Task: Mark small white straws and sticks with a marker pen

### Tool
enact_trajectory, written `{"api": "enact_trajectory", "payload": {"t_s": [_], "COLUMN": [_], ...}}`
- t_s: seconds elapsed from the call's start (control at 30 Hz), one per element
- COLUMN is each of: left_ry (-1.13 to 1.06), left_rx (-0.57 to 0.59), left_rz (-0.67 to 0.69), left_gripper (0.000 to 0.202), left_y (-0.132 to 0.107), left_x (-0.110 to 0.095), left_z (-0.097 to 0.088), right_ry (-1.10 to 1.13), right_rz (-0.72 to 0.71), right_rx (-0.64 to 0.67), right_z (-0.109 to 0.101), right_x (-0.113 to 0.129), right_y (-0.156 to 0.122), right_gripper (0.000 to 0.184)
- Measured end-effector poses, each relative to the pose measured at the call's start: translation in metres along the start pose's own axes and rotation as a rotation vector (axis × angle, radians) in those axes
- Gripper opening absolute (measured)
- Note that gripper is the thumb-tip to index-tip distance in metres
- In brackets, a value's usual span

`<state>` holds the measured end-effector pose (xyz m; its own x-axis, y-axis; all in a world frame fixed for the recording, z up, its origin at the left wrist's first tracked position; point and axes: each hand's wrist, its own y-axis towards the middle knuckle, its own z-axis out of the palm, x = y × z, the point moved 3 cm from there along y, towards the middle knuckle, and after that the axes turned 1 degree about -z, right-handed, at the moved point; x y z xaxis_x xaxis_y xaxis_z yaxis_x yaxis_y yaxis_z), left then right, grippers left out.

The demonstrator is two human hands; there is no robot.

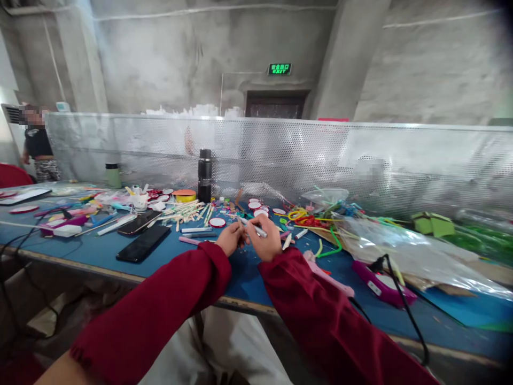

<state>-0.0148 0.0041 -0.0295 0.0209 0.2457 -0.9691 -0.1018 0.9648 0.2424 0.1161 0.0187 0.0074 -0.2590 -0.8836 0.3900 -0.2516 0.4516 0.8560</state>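
My right hand [266, 239] is closed around a pale grey marker [257, 230], which slants between thumb and fingers. Close beside it, my left hand [230, 238] is closed in a pinch, its fingertips meeting near the marker's tip. What the left fingers hold is too small and hidden to make out. Both hands are just above the blue tabletop [240, 275]. Left of them lie more markers [196, 232] and a pink stick [189, 241]. A white-topped round lid [217, 222] with a red rim sits just behind the left hand.
A black bottle [204, 176] stands behind the hands. A black phone [143, 243] and scattered wooden sticks [182, 212] lie left. To the right are a pink glue gun [331, 277], a purple power strip [382, 283] with a cable, and plastic bags [401, 251]. A person [39, 141] stands far left.
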Motion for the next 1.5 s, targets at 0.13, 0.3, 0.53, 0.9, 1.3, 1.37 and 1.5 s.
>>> {"api": "enact_trajectory", "payload": {"t_s": [0.13, 0.3, 0.53, 0.9, 1.3, 1.37, 1.5], "left_ry": [0.026, 0.022, 0.042, 0.048, 0.048, 0.059, 0.036], "left_rx": [0.005, -0.019, -0.053, -0.028, -0.020, -0.021, -0.031], "left_rz": [0.027, 0.040, 0.014, 0.009, 0.015, 0.017, 0.007], "left_gripper": [0.028, 0.024, 0.016, 0.015, 0.021, 0.020, 0.025], "left_y": [-0.0007, -0.0024, -0.0001, -0.0019, -0.0046, -0.0048, -0.0032], "left_x": [-0.0020, -0.0037, -0.0009, -0.0040, -0.0038, -0.0036, -0.0022], "left_z": [0.0019, 0.0017, -0.0027, -0.0004, -0.0018, -0.0026, -0.0041], "right_ry": [0.007, 0.025, -0.088, 0.010, -0.016, -0.030, -0.014], "right_rz": [0.010, 0.038, 0.032, 0.044, 0.042, 0.038, 0.001], "right_rx": [0.033, 0.057, -0.005, 0.028, 0.010, -0.025, -0.032], "right_z": [0.0012, 0.0047, 0.0004, 0.0041, 0.0026, 0.0011, 0.0012], "right_x": [0.0010, -0.0007, -0.0059, -0.0047, -0.0025, -0.0039, -0.0050], "right_y": [-0.0008, -0.0008, 0.0027, 0.0010, 0.0019, 0.0023, 0.0018], "right_gripper": [0.013, 0.015, 0.016, 0.015, 0.015, 0.015, 0.015]}}
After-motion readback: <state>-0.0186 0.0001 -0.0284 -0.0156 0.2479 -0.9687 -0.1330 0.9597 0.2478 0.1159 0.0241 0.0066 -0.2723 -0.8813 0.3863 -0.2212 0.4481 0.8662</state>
